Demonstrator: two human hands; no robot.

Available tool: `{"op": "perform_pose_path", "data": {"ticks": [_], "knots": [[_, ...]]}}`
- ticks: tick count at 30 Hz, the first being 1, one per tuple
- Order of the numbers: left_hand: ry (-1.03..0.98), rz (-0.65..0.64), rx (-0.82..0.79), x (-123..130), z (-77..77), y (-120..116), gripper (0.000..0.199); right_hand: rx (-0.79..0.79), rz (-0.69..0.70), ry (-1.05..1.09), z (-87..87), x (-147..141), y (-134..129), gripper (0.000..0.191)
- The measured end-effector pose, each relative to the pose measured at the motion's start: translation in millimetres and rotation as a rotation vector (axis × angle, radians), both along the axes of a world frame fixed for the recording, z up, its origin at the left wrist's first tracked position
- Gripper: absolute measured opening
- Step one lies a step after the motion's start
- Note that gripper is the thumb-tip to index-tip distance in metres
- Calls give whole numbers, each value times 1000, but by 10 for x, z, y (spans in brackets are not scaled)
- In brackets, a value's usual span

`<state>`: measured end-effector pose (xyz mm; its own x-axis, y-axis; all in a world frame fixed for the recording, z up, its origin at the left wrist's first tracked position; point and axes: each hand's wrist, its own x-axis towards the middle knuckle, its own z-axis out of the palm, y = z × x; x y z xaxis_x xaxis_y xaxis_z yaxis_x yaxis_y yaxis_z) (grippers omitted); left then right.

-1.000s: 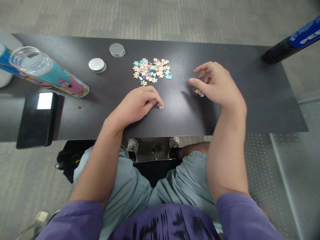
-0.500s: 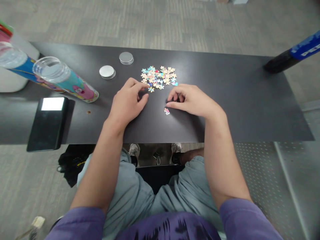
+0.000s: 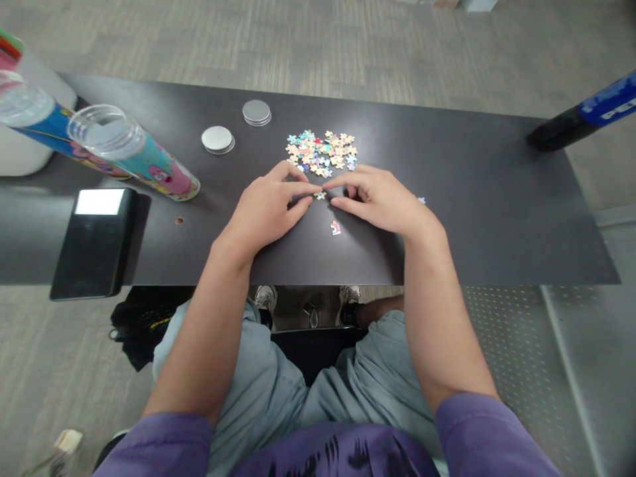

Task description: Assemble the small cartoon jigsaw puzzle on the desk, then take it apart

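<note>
My left hand (image 3: 273, 207) reaches in from the left, its index fingertip at a small yellow-and-blue jigsaw piece (image 3: 320, 196) that lies flat on the table. The thumb is apart from that finger. My right hand (image 3: 375, 197) faces it from the other side, index finger stretched toward the same piece and thumb apart below; I see nothing held in it. A loose heap of jigsaw pieces (image 3: 325, 151) lies just beyond both hands. Closer to me is a pink-and-white jigsaw piece (image 3: 336, 228). Another piece (image 3: 421, 200) shows partly beside my right wrist.
Two small stacks of silvery discs (image 3: 217, 139) (image 3: 257, 112) lie left of the heap. Further left stand clear-topped printed tubes (image 3: 163, 173) and a black device (image 3: 87, 248) with a lit screen. A blue-and-black cylinder (image 3: 579, 116) stands at the far right of the dark table (image 3: 487, 205).
The yellow-and-blue piece has come away from the heap toward me. My left hand has moved right, and the two index fingertips now almost meet. A piece now shows beside my right wrist.
</note>
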<state>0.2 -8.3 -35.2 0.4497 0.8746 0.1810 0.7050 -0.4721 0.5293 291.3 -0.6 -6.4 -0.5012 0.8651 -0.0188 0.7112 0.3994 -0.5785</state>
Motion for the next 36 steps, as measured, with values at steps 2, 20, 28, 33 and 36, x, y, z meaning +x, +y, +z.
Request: {"op": "perform_pose_path", "data": {"ticks": [2, 20, 28, 33, 36], "knots": [[-37, 32, -8, -22, 0, 20, 35, -12, 32, -40, -19, -28, 3, 39], [250, 126, 18, 280, 22, -62, 63, 55, -367, -195, 180, 981, -243, 28], [152, 120, 33, 141, 18, -14, 51, 125, -241, -184, -106, 399, -54, 51], [82, 142, -2, 109, 55, 19, 27, 153, -195, -179, -136, 373, -53, 39], [50, 154, -18, 126, 53, 31, 19, 154, -137, -151, -104, 395, -75, 32]]}}
